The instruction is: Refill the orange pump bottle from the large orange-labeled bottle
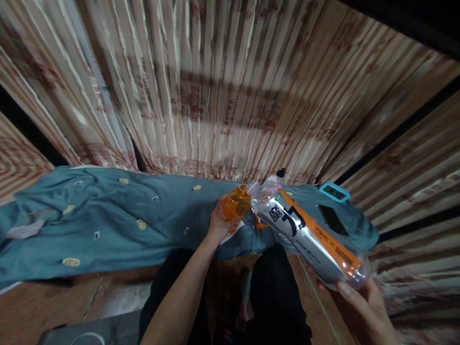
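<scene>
The large bottle [312,235] looks like thin plastic: light if nearly drained, heavier if full, though its fill cannot be told. Its wall would probably dent under a hard squeeze and the smooth label could slide in wet fingers, so holding it round the base, level with the label's lower edge, seems soundest. The small amber bottle [237,203] should be light and slick, best gripped round its belly. The large one slants from four o'clock up toward the centre, neck end just beside the small one's top; whether they touch is unclear. It is clear at both ends, with a silver-and-orange label and bold black characters; the small one, rounded and see-through orange, sits just below centre at six o'clock. The left hand [219,223] is wrapped around it; the right hand [364,304], at four o'clock, is clamped on the large bottle's base. Toward three o'clock, a blue-framed digital clock [334,192] and a dark phone [333,220] lie on the cloth-covered desk [115,211].
</scene>
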### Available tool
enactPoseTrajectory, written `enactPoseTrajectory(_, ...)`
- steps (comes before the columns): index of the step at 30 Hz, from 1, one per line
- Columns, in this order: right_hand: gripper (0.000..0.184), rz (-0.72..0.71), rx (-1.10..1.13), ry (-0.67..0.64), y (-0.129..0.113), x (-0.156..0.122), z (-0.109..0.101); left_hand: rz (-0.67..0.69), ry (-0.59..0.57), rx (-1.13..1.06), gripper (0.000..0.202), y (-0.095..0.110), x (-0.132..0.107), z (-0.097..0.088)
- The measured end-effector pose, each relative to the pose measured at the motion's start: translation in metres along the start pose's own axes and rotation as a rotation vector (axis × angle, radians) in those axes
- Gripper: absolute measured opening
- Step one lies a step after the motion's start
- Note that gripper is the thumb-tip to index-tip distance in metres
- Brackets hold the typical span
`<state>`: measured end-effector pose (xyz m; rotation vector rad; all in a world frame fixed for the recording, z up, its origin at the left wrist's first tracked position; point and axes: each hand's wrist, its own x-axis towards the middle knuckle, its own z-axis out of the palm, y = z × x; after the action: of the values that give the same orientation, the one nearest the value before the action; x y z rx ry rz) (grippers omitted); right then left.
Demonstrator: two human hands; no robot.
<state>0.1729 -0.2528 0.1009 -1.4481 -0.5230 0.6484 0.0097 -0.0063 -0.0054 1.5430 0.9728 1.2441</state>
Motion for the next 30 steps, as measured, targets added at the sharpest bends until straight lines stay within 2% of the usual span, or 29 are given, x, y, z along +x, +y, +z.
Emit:
enactPoseTrajectory(4,0.081,-0.117,-0.083,-0.034,0.019,0.013,-0.020,-0.003,0.005,0.008,0.074,-0.001,0.001,-0.001)
enactPoseTrajectory(7,0.077,-0.137,-0.106,-0.068,0.024,0.015,-0.026,-0.021,0.011,0.024,0.075,0.002,0.002,-0.001)
enactPoseTrajectory(11,0.081,-0.121,-0.048,-0.082,0.012,0.003,-0.011,-0.043,0.004,0.033,0.075,0.008,0.003,-0.002)
enactPoseTrajectory(17,0.090,-0.045,0.017,-0.034,-0.003,-0.011,0.011,-0.011,-0.014,0.045,0.073,0.011,0.003,-0.006)
enactPoseTrajectory(21,0.091,-0.038,0.036,-0.061,0.000,-0.011,0.011,-0.005,0.005,0.050,0.073,0.010,0.003,-0.008)
enactPoseTrajectory(26,0.087,-0.063,-0.043,-0.069,0.006,-0.008,0.006,-0.023,0.006,0.069,0.073,0.011,0.003,-0.006)
enactPoseTrajectory(30,0.091,-0.059,-0.073,-0.015,0.006,-0.009,0.008,-0.034,0.011,0.053,0.072,0.009,0.003,-0.005)
